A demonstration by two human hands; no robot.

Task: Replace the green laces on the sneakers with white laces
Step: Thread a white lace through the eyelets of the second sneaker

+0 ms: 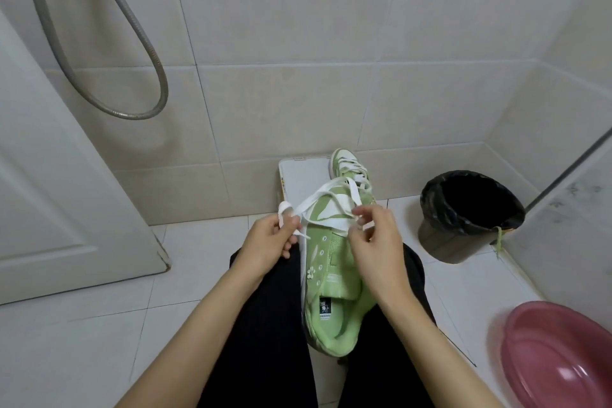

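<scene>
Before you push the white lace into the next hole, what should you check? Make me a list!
1. The left hand grips the white lace: ok.
2. The right hand pinches the lace too: ok.
3. The sneaker rests on the lap: ok.
4. The lower eyelets are empty: ok.
5. The lace is free of twists: cannot tell.
6. Both lace ends are equally long: cannot tell.

Two sneakers, one bin, one basin
</scene>
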